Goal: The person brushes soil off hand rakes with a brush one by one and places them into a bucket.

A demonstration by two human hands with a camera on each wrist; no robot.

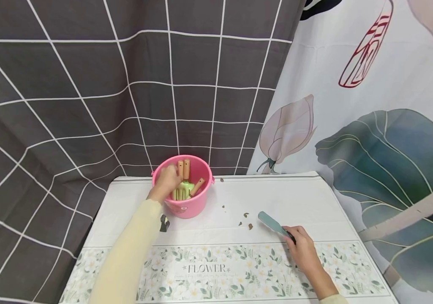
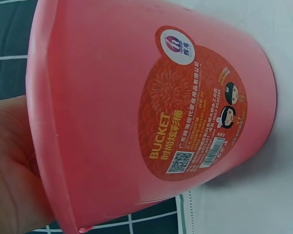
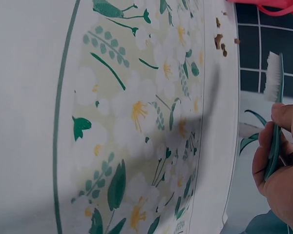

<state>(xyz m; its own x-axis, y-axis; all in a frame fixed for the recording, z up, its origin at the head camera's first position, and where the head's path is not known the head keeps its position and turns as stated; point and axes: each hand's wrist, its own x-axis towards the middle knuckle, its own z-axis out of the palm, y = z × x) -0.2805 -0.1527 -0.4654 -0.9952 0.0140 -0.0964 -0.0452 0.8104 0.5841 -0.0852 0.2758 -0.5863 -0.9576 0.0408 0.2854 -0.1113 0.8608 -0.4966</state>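
Note:
My left hand (image 1: 167,180) reaches over the rim into a pink bucket (image 1: 189,207), beside wooden-handled garden tools. Several wooden handles (image 1: 186,169) stick up there, and a green hand fork (image 1: 180,192) shows below them. Whether the fingers grip a handle cannot be told; in the left wrist view the bucket wall (image 2: 102,107) hides them. My right hand (image 1: 303,249) grips a teal-backed brush (image 1: 271,221) above the table at the right. White bristles (image 3: 272,78) show on the brush in the right wrist view. Brown crumbs (image 1: 250,226) lie on the table left of the brush.
A white table cover (image 1: 216,236) with a floral band lies under everything. Behind the bucket hangs a dark curtain with white grid lines (image 1: 197,105). A lotus-print curtain (image 1: 315,139) hangs at the right. A small black-and-yellow patch (image 1: 164,223) shows beside the left sleeve.

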